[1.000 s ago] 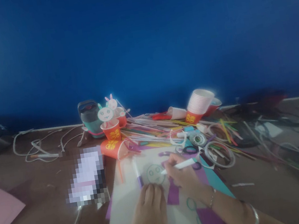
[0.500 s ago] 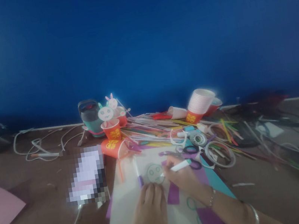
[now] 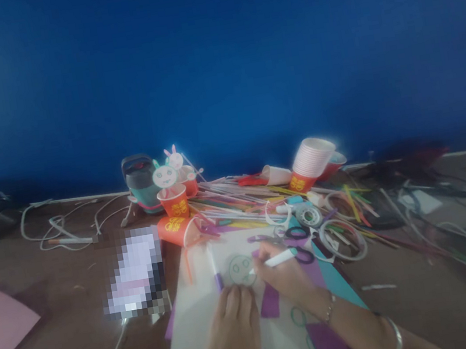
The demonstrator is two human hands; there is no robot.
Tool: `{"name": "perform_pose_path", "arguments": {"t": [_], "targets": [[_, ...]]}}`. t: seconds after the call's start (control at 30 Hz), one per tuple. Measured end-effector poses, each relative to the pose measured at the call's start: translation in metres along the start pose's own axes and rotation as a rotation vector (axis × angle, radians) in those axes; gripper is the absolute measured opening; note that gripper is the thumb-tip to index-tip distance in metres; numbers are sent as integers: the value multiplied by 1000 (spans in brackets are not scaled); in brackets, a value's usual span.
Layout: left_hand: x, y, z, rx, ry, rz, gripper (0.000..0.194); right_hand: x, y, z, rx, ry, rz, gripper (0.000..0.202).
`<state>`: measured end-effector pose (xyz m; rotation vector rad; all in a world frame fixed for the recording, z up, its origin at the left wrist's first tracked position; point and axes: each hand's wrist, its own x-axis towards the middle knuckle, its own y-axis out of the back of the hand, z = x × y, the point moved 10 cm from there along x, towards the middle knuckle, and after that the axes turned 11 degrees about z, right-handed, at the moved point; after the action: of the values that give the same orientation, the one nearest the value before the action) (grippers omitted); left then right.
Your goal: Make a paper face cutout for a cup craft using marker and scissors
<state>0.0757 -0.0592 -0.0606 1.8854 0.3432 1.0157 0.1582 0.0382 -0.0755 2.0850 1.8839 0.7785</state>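
Note:
My right hand [image 3: 277, 268] grips a white marker with a green end cap [image 3: 284, 256], its tip at the edge of a round face drawn in green [image 3: 241, 268]. The drawing is on a white sheet of paper [image 3: 192, 334]. Just below the face, my left hand [image 3: 235, 324] lies on the sheet with its fingers resting flat. A purple-and-white marker [image 3: 216, 271] lies left of the drawing. Beyond my right hand are scissors with dark handles [image 3: 303, 255]. Purple and teal sheets stick out from under the white paper.
Behind the paper lie many coloured sticks [image 3: 237, 203], a tape roll [image 3: 310, 216] and a tipped red cup [image 3: 175, 231]. Stacked paper cups [image 3: 313, 157] stand at the back right. Two rabbit-faced cups stand near a dark jug [image 3: 142, 183]. A phone [image 3: 136, 272] with a cable lies left.
Almost nothing differs. Both hands keep their places, and the marker tip stays at the right side of the drawn face.

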Motion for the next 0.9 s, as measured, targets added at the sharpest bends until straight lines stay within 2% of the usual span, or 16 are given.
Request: {"name": "perform_pose_path", "arguments": {"t": [0.17, 0.53, 0.73, 0.8, 0.9], "targets": [[2, 3, 0, 3, -7, 13, 31, 0, 3, -3, 20, 7, 34, 20], [2, 2, 0, 11, 3, 14, 32, 0, 0, 2, 66, -52, 5, 19], [3, 2, -1, 11, 0, 22, 31, 0, 1, 15, 279, -305, 35, 26], [3, 3, -1, 8, -5, 27, 31, 0, 3, 11, 288, -281, 43, 28], [2, 3, 0, 8, 2, 39, 32, 1, 2, -4, 220, -121, 3, 23]]}}
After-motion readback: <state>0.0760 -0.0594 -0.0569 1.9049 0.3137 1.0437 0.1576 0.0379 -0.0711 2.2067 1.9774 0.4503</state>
